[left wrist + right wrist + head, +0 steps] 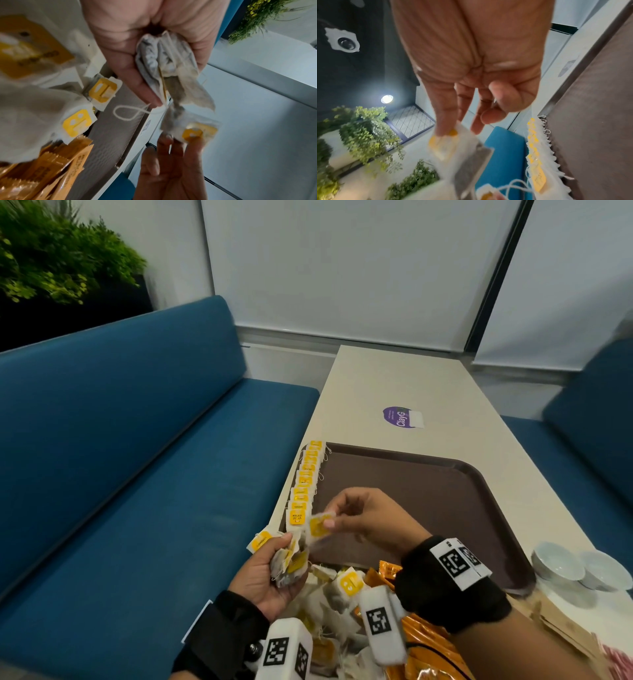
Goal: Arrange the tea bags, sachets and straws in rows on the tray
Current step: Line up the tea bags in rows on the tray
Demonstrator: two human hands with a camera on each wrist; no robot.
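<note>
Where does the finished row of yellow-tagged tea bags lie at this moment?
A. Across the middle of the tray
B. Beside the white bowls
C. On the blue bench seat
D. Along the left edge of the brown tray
D: the row of tea bags runs along the left rim of the brown tray, while the right hand pinches one more tea bag near the row's closest end.

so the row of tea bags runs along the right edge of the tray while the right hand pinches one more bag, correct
Not quite: the row of tea bags runs along the left edge of the tray, as the head view shows. The right hand does pinch one more bag.
</note>
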